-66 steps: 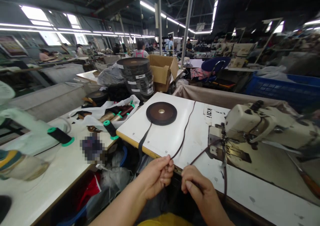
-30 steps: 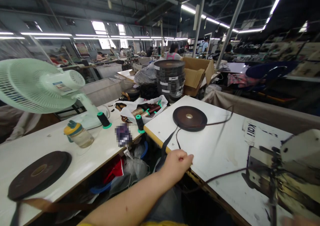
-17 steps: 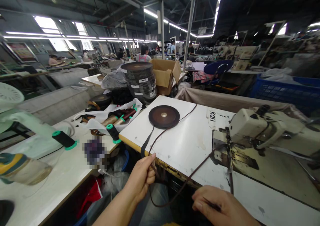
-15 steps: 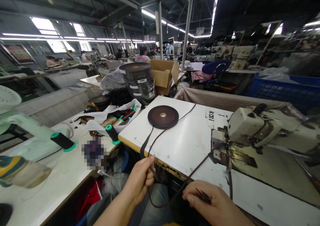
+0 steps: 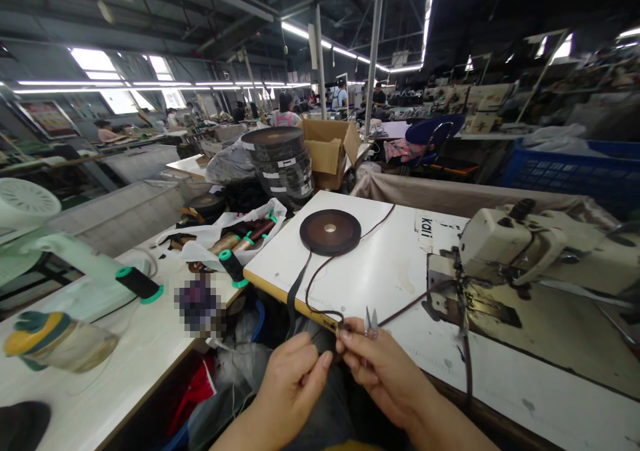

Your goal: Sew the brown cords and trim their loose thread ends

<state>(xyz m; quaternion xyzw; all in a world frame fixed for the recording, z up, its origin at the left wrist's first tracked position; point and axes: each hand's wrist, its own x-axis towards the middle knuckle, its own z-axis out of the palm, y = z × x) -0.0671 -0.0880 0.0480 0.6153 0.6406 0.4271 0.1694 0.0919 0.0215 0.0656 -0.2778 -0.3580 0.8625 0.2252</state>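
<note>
My left hand (image 5: 293, 384) is closed, pinching the thin brown cord (image 5: 323, 274) at the table's front edge. Touching it, my right hand (image 5: 383, 368) is closed round small thread snips (image 5: 371, 321), whose blade tips stick up beside the cord. The cord runs from a flat brown roll of tape (image 5: 330, 231) on the white table (image 5: 390, 264), loops down to my hands, then goes right to the needle area of the cream sewing machine (image 5: 505, 254).
A neighbouring table on the left carries thread spools (image 5: 137, 283), a bottle (image 5: 60, 343), a fan (image 5: 30, 204) and a plastic bag of spools (image 5: 235, 234). A tall stack of dark tape rolls (image 5: 280, 164) and a cardboard box (image 5: 327, 148) stand behind. People work far off.
My hands, apart half a second ago, have come together at the table edge. The cord's slack loop has been drawn up, and the snips' tips now stand up by the cord.
</note>
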